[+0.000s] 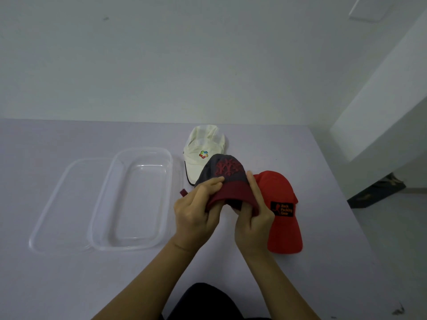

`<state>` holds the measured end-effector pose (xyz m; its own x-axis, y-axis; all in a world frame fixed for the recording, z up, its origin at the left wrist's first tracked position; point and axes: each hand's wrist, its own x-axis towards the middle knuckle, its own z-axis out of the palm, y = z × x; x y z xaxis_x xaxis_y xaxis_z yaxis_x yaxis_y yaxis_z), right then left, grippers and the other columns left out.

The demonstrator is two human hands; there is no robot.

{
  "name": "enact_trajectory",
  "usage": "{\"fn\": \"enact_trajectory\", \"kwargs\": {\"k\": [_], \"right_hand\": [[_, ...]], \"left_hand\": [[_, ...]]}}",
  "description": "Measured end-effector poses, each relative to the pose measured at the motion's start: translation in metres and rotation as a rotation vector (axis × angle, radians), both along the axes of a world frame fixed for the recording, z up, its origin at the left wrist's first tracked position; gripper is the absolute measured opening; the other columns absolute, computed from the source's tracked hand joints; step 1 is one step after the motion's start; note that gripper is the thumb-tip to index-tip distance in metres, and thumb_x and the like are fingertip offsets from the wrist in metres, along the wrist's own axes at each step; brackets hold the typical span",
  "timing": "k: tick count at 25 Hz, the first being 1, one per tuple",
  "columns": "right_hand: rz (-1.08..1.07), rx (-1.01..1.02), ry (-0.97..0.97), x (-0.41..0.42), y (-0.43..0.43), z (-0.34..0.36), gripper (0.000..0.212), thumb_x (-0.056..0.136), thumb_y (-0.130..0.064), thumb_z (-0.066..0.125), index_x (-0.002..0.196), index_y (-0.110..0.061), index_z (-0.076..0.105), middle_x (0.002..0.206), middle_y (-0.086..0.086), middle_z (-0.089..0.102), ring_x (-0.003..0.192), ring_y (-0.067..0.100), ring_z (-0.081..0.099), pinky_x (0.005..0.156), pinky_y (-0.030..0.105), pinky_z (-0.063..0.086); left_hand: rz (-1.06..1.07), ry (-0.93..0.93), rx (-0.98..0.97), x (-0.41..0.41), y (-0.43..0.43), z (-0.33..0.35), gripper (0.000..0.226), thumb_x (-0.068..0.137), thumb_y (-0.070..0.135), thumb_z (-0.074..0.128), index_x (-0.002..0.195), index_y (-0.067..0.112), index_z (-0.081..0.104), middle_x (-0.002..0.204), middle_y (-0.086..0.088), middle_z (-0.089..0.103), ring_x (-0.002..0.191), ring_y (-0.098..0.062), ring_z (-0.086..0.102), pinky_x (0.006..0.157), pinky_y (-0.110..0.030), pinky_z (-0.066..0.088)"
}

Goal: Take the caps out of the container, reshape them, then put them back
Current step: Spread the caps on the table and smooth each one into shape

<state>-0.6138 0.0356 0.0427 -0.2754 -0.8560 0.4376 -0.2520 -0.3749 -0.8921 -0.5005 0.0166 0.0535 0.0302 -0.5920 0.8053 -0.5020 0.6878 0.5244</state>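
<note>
- Both hands, left hand [196,218] and right hand [253,218], are curling their fingers round the grey-and-maroon cap [227,179], holding it above the bench [69,285].
- Red cap [283,229] and white cap [203,153] are lying beside the clear container [131,197].

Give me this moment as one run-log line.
step: reshape | left hand, right hand: grip grey-maroon cap brim | white cap, red cap: on table | container: empty, lid at its left

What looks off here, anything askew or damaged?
Nothing spilled or broken. The white cap lies creased and flattened behind the grey-and-maroon cap, which the left hand and right hand grip. The container sits empty.
</note>
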Motion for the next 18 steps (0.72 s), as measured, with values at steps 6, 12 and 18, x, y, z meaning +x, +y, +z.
{"fn": "enact_trajectory", "kwargs": {"k": [6, 12, 18], "right_hand": [[-0.03, 0.038, 0.015, -0.014, -0.004, -0.009, 0.045, 0.097, -0.031, 0.037, 0.134, -0.006, 0.041, 0.118, -0.014, 0.056, 0.101, -0.015, 0.057, 0.082, 0.012, 0.051], [-0.015, 0.01, -0.014, -0.001, 0.0, -0.006, 0.051, 0.087, -0.01, 0.036, 0.138, -0.012, 0.041, 0.125, -0.015, 0.057, 0.104, -0.007, 0.059, 0.085, 0.019, 0.053], [0.07, -0.035, 0.315, -0.03, -0.011, -0.005, 0.053, 0.084, -0.002, 0.04, 0.137, -0.001, 0.038, 0.132, 0.01, 0.051, 0.12, -0.011, 0.046, 0.099, 0.013, 0.042]], "left_hand": [[-0.035, -0.281, 0.051, 0.016, -0.012, 0.005, 0.026, 0.098, 0.024, 0.043, 0.118, 0.012, 0.053, 0.114, -0.011, 0.069, 0.11, -0.024, 0.063, 0.086, -0.028, 0.053], [-0.065, -0.04, 0.185, 0.01, 0.004, 0.005, 0.036, 0.087, 0.004, 0.05, 0.122, 0.014, 0.052, 0.111, -0.017, 0.068, 0.101, -0.002, 0.062, 0.084, -0.002, 0.044], [-0.193, -0.109, 0.291, 0.036, -0.011, 0.011, 0.053, 0.079, -0.013, 0.055, 0.123, 0.016, 0.056, 0.131, 0.0, 0.054, 0.123, -0.002, 0.051, 0.098, -0.013, 0.043]]}}
